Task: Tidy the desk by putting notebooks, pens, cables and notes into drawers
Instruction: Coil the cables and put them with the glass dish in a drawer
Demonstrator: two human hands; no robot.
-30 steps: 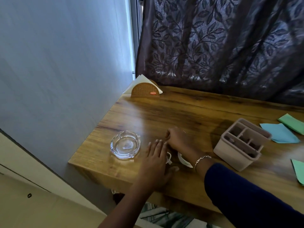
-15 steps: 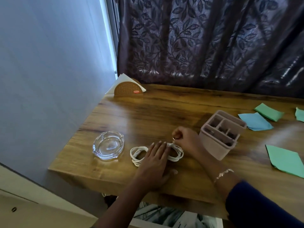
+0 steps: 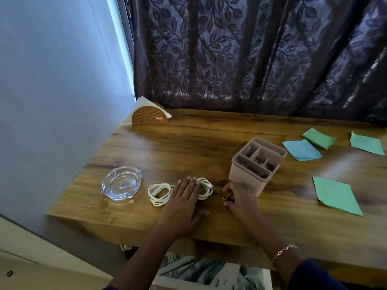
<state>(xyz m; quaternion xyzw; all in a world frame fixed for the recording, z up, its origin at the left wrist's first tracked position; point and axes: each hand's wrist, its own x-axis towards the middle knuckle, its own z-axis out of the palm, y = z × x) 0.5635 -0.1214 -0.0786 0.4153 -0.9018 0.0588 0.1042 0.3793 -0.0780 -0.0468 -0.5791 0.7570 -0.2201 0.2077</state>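
Note:
A coiled white cable (image 3: 159,193) lies on the wooden desk (image 3: 199,143) near its front edge. My left hand (image 3: 182,204) rests flat on the coil's middle, fingers straight, not gripping it. My right hand (image 3: 240,197) is to the right of the coil, in front of a pink divided organiser (image 3: 243,174). Its fingers are curled around a small dark object with a reddish tip, which I cannot identify. Paper notes lie at the right: a blue note (image 3: 301,149), two green notes (image 3: 319,139) (image 3: 366,143) and a larger green sheet (image 3: 337,195).
A glass ashtray (image 3: 121,183) sits left of the cable. A brown napkin holder (image 3: 149,116) stands at the back left corner by the wall. A dark curtain hangs behind the desk. Below the front edge is a white-edged container (image 3: 209,273) holding patterned material.
My right hand has left the cable coil and moved right toward the organiser. My left hand stays pressed on the coil. The view has swung right, showing more notes.

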